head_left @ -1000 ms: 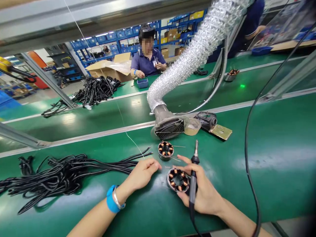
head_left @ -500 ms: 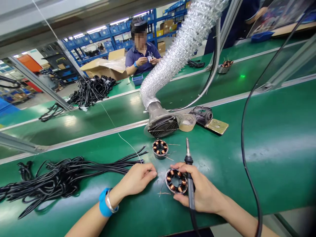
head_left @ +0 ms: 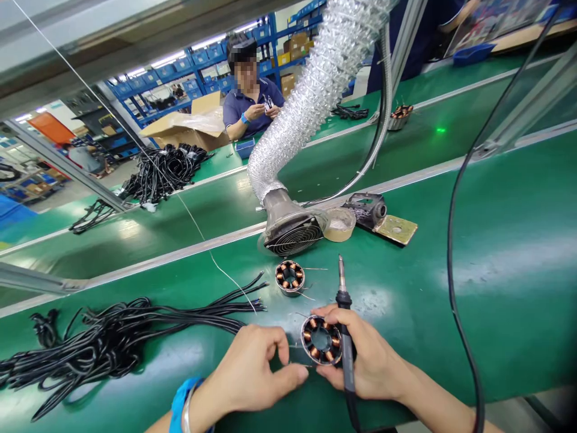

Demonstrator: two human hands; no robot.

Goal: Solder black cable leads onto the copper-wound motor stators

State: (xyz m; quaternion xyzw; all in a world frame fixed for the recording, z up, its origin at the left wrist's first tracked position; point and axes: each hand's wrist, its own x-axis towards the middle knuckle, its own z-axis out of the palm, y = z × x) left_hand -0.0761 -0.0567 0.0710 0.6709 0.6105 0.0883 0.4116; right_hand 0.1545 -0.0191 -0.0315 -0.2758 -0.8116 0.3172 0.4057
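My right hand (head_left: 365, 355) is closed round a ring-shaped stator (head_left: 311, 347) with copper coils and also holds a soldering iron (head_left: 346, 349), its tip pointing away from me. My left hand (head_left: 261, 367) is just left of the stator, thumb and index finger apart, near thin wire ends; no object shows between them. A second stator (head_left: 290, 278) rests on the green bench beyond my hands, with thin leads sticking out. A bundle of black cables (head_left: 112, 337) lies at the left, and a thin solder wire (head_left: 220, 267) hangs down near its stripped ends.
A fume extractor nozzle (head_left: 288, 228) on a silver duct (head_left: 306, 90) stands behind the stators. Beside it are a tape roll (head_left: 340, 225) and a soldering stand (head_left: 372, 210) with a sponge tray (head_left: 396, 230). A black cord (head_left: 453, 276) hangs at right. A person (head_left: 250, 102) sits across the bench.
My left hand has moved nearer to me and slightly right, and its thumb and index finger have spread apart. My right hand still holds the stator and iron, slightly lower in view.
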